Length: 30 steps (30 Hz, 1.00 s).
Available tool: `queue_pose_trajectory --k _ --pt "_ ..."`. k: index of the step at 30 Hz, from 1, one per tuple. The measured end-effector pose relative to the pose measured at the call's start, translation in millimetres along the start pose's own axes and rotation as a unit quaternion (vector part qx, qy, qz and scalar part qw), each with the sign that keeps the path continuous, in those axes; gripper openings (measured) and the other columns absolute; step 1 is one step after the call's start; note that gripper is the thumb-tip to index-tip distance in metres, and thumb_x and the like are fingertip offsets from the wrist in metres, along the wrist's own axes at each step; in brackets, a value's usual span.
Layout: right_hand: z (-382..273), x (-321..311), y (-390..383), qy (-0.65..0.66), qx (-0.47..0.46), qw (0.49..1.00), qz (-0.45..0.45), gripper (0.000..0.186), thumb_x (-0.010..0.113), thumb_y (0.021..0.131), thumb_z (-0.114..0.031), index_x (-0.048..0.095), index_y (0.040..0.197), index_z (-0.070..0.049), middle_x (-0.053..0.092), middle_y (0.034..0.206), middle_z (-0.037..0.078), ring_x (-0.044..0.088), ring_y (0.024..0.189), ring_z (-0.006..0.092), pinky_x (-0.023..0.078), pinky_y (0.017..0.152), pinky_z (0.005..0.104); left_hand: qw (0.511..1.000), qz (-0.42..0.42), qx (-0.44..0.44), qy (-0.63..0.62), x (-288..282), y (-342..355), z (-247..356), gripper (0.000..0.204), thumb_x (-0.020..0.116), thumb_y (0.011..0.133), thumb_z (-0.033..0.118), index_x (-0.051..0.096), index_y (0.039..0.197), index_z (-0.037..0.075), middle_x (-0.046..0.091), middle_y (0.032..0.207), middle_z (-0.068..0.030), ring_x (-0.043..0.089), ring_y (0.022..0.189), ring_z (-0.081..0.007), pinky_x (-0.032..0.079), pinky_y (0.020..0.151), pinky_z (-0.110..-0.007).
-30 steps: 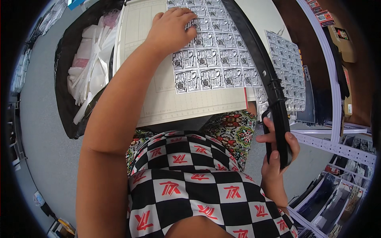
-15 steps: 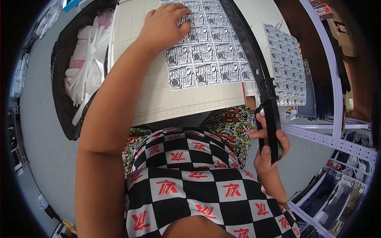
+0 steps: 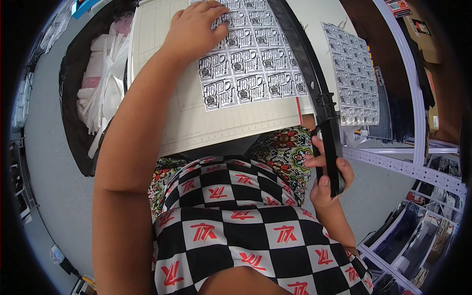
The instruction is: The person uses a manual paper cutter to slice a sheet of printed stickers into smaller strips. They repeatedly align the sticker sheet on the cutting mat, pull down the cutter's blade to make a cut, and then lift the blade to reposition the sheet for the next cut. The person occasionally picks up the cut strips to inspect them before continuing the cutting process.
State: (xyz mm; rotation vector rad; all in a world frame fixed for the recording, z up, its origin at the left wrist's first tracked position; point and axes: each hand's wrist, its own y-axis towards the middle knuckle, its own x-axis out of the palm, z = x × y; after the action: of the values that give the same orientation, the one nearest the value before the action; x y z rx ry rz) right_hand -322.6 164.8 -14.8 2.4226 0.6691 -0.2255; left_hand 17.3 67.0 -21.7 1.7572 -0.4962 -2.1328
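Note:
A paper cutter with a cream ruled board (image 3: 236, 118) lies in front of me. On it rests a sheet of black-and-white printed stickers (image 3: 246, 64), its right side running along the cutter's black blade arm (image 3: 307, 59). My left hand (image 3: 194, 29) lies on the upper left of this sheet, palm down with fingers stretched out. At the lower end of the blade arm, my right hand (image 3: 334, 179) is wrapped round the black handle (image 3: 335, 162). The arm stands low beside the board's right edge; whether the blade touches the sheet, I cannot tell.
Right of the cutter lies another printed sticker sheet (image 3: 351, 73) on a white surface. At left, a black-lined bin (image 3: 73, 108) holds white paper strips and pinkish scraps (image 3: 101, 73). A pale perforated metal rail (image 3: 403, 164) and racks of flat items (image 3: 408, 241) stand at right.
The cutter, sheet and both hands appear slightly farther left in view. My left hand still rests on the sheet, and my right hand still grips the handle.

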Motion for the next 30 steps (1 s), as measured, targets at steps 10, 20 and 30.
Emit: queue_pose_trajectory --k 10,20,30 --pt "7 2 -4 -0.015 -0.012 1.000 0.006 0.043 0.042 0.089 -0.029 0.023 0.126 -0.018 0.059 0.077 0.018 0.051 0.101 0.0395 0.047 0.077 0.0385 1.000 0.003 0.005 0.011 1 0 -1 0.036 0.050 0.079 0.028 0.054 0.113 0.017 0.050 0.119 -0.0016 0.043 0.114 -0.0181 0.027 0.097 -0.039" --pt "13 5 -8 -0.025 -0.011 1.000 0.013 0.044 0.042 0.089 -0.031 0.022 0.126 -0.018 0.059 0.077 0.017 0.052 0.099 0.0401 0.049 0.073 0.0385 1.000 -0.007 0.007 0.009 -1 1 1 0.034 0.050 0.079 0.028 0.055 0.112 0.017 0.050 0.119 -0.0008 0.044 0.113 -0.0181 0.028 0.096 -0.039" --pt "21 4 -14 -0.035 -0.023 0.999 0.010 0.044 0.042 0.089 -0.030 0.021 0.127 -0.018 0.059 0.077 0.018 0.052 0.098 0.0399 0.049 0.073 0.0388 0.997 -0.063 -0.028 -0.016 -15 6 14 0.040 0.047 0.079 0.025 0.050 0.115 0.007 0.046 0.121 -0.0098 0.038 0.117 -0.0229 0.026 0.099 -0.041"
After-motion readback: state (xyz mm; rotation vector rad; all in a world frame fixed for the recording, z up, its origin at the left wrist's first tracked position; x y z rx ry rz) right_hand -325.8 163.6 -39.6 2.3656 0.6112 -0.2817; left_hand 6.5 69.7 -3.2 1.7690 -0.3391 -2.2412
